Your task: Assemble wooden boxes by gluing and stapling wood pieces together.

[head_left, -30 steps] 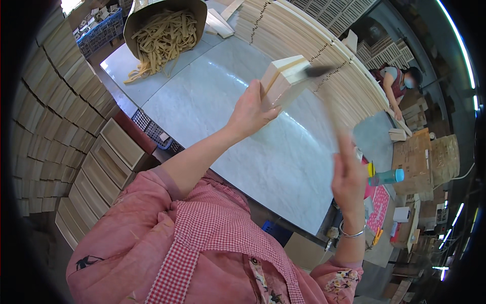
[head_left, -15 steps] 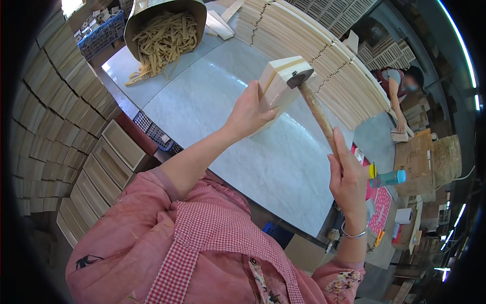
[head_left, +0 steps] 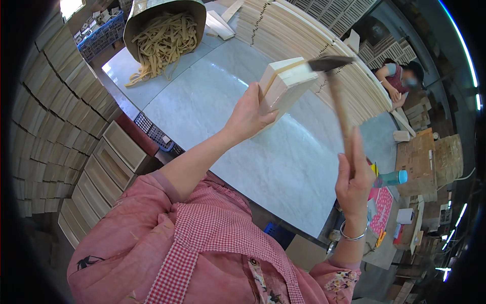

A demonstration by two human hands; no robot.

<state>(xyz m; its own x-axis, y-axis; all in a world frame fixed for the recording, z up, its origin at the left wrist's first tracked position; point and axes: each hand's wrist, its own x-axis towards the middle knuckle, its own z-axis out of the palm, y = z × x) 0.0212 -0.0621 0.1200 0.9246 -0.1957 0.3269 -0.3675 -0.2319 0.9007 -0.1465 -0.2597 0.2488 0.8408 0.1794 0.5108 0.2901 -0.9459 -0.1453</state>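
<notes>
Gripping wooden box (head_left: 286,86) w/ left hand (head_left: 249,115), right hand (head_left: 354,178) clutching hammer (head_left: 338,104) (head touching box).

Pale marble worktable (head_left: 212,101); stacked wooden boxes (head_left: 45,126) left.

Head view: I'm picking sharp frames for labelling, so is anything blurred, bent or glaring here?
In the head view the hammer in the right hand is smeared by motion, while the wooden box in the left hand is sharp; fisheye bends the stacked boards near the rim; the marble table has soft sheen, no harsh glare.
</notes>
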